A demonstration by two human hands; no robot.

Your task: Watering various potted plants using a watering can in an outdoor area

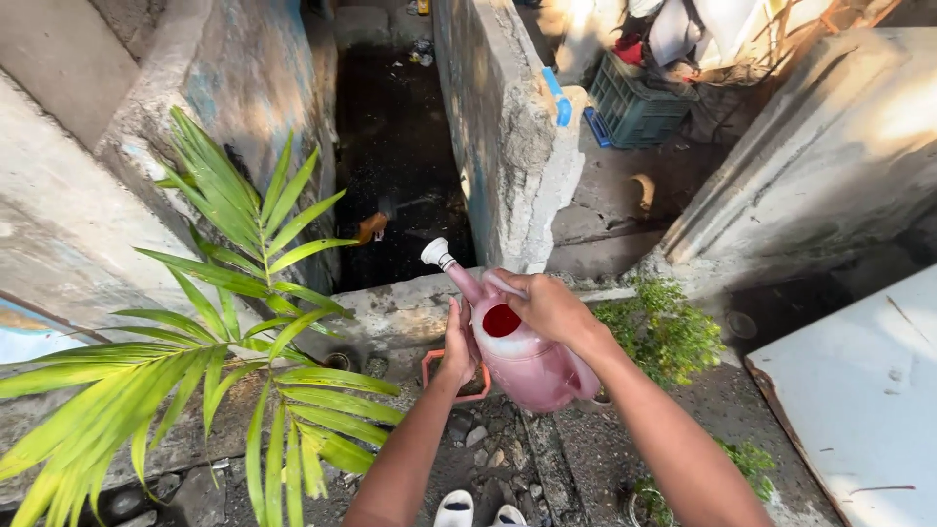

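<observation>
**Pink can, two hands on**

Hands are both locked on the pink watering can [527, 356]: the right hand [549, 307] wraps its top handle, fingers closed, while the left hand [456, 346] presses flat against its side. Spout [451, 268] points up and left, away from the body (long axis tilted), above a small orange pot [429, 363], palm fronds [224, 361] close on the left.

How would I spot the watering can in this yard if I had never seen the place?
Start at the big palm plant on the left, then move right along the low concrete ledge to the middle. There the left hand and right hand hold a pink plastic watering can. Its long spout with a white tip and round red opening set it apart from the small orange pot beside it.
</observation>
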